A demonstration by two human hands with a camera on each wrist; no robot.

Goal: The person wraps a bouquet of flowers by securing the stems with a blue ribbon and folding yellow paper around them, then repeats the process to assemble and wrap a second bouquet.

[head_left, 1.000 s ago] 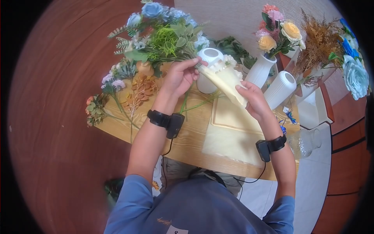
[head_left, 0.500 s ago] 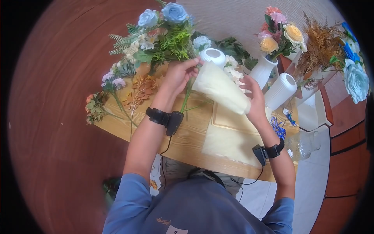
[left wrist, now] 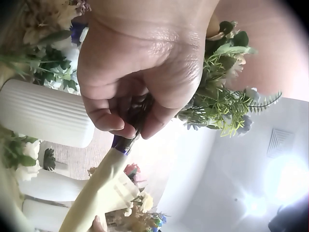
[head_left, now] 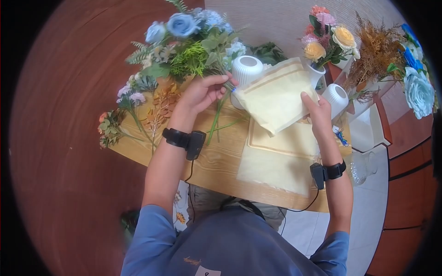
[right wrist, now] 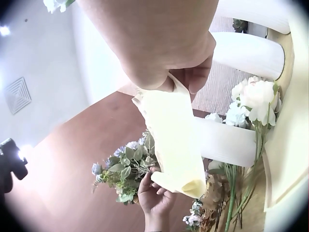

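Observation:
My left hand pinches the stems of a bouquet of blue artificial roses and greenery, raised over the table's far left part. The flower heads point away to the upper left. A dark blue tie rings the stems just beyond my fingertips in the left wrist view. From there a cream sheet of wrapping paper with a tan border wraps the stem ends and fans out rightward. My right hand grips the sheet's right side, thumb on top. The stem ends are hidden inside the paper.
More cream sheets lie on the wooden table. White ribbed vases stand behind, one holding pink and yellow flowers. Loose stems and orange leaves lie left. A glass vase is at the right.
The paper has turned from a narrow roll to a broad, spread sheet between my hands. My right hand has shifted right with its edge. My left hand keeps its hold, drifting slightly left.

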